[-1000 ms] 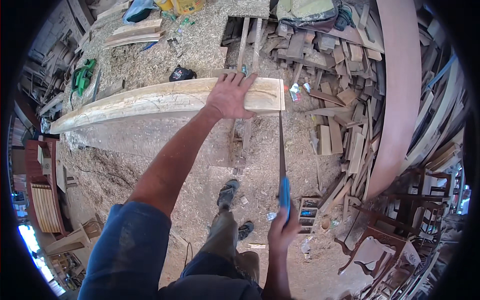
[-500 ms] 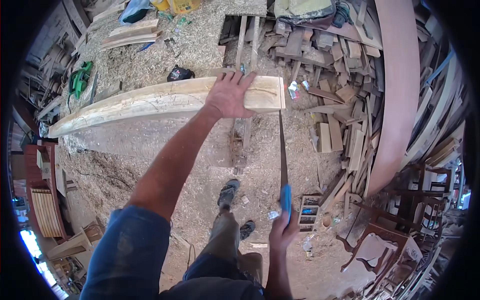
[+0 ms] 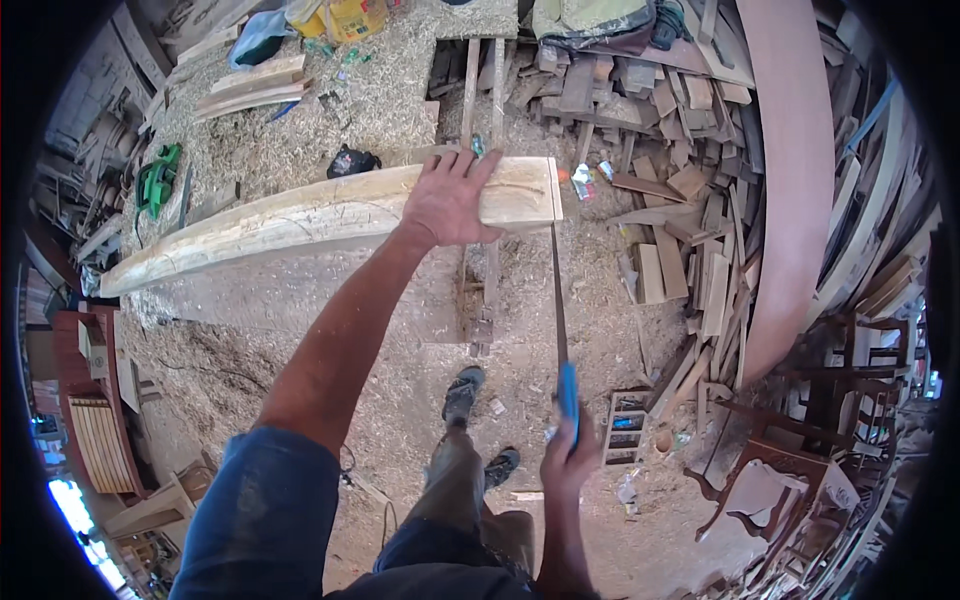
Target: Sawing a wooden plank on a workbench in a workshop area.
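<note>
A long, pale, curved wooden plank (image 3: 300, 208) lies across in front of me, its squared end at the right. My left hand (image 3: 447, 200) presses flat on it near that end, fingers spread. In my right hand (image 3: 572, 450) is a handsaw (image 3: 568, 395), gripped by its blue handle. The narrow dark blade runs away from me and meets the plank's near edge, close to the right end. A thin line crosses the plank there, in line with the blade. Whether the blade is inside the wood is too small to tell.
A shavings-covered workbench (image 3: 390, 110) extends beyond the plank, with a green power tool (image 3: 158, 180) at left and a black bag (image 3: 353, 161). Offcuts (image 3: 660, 270) are heaped at right beside a wide curved board (image 3: 790, 180). A wooden chair (image 3: 765, 490) stands at lower right.
The view has shifted slightly. My right hand and the saw stay at nearly the same place by the plank's end, the blade's angle differing a little. My left hand keeps its hold.
</note>
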A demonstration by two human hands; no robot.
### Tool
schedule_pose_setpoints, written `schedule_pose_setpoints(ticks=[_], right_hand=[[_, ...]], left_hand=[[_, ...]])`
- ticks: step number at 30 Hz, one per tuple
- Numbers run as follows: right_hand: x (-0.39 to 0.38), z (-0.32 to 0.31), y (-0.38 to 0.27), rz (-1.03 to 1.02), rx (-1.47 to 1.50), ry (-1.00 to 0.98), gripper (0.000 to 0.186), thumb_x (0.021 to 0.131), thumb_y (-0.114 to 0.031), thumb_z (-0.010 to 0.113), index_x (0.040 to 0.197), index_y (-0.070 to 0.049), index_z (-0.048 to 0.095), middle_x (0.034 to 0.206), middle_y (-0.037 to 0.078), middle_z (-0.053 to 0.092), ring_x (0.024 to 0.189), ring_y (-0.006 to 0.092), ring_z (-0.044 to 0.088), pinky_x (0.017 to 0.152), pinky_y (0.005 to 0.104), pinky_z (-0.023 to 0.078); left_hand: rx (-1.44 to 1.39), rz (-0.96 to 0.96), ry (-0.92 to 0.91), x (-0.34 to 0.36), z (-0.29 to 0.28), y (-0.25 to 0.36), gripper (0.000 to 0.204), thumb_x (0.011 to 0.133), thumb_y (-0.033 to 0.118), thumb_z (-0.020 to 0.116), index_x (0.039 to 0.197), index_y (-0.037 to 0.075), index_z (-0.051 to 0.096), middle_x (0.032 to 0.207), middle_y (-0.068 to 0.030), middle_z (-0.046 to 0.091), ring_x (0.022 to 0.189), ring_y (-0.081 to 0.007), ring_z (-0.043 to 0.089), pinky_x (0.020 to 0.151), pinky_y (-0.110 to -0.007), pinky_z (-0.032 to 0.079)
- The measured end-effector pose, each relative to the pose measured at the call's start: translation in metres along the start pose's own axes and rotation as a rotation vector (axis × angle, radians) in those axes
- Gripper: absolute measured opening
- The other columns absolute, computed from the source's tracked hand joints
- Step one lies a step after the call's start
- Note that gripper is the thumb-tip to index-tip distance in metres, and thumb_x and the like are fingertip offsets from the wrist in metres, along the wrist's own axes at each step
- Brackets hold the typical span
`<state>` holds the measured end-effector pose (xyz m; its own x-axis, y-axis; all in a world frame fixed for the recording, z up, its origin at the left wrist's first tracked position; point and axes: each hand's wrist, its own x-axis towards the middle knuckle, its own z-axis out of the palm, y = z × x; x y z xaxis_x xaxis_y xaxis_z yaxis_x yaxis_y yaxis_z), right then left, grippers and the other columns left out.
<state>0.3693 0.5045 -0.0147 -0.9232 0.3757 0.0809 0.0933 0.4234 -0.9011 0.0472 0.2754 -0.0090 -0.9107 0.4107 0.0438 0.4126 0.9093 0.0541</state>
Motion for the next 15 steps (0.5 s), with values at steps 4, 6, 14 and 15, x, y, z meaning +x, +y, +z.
schedule_pose_setpoints(ticks=[4,6,14,15], right_hand=[[0.133,0.07,-0.009,0.048,0.046,-0.052,0.042,0.118,-0.035,0.057,0.124,0.004,0.073,0.079,0.012,0.065,0.068,0.0197,0.057,0.064,0.0414,0.047],[0.141,0.066,-0.017,0.032,0.041,-0.071,0.043,0.118,-0.036,0.058,0.12,0.004,0.073,0.079,0.014,0.066,0.068,0.0212,0.057,0.064,0.0432,0.047],[-0.022,-0.019,-0.007,0.05,0.007,-0.044,0.044,0.117,-0.03,0.053,0.14,0.003,0.073,0.11,0.017,0.078,0.088,0.0213,0.068,0.081,0.0368,0.055],[0.0,-0.003,-0.002,0.062,0.018,-0.025,0.043,0.117,-0.03,0.054,0.139,0.003,0.073,0.106,0.016,0.077,0.085,0.0197,0.067,0.078,0.0364,0.054]], left_hand=[[0.017,-0.004,0.051,-0.003,0.002,0.001,0.129,0.071,0.066,0.091,0.174,0.012,0.036,0.155,-0.0233,0.055,0.147,-0.0428,0.052,0.127,-0.057,0.036],[0.032,-0.009,0.06,-0.004,0.001,0.003,0.131,0.07,0.067,0.092,0.174,0.011,0.036,0.155,-0.0225,0.055,0.146,-0.0431,0.052,0.127,-0.057,0.036],[0.002,0.004,-0.01,0.001,-0.001,-0.001,0.13,0.072,0.067,0.091,0.174,0.01,0.035,0.152,-0.0223,0.056,0.144,-0.0426,0.054,0.127,-0.057,0.035],[-0.003,0.02,0.009,0.002,-0.002,-0.002,0.13,0.072,0.067,0.091,0.174,0.01,0.035,0.152,-0.0223,0.056,0.144,-0.0426,0.054,0.127,-0.057,0.035]])
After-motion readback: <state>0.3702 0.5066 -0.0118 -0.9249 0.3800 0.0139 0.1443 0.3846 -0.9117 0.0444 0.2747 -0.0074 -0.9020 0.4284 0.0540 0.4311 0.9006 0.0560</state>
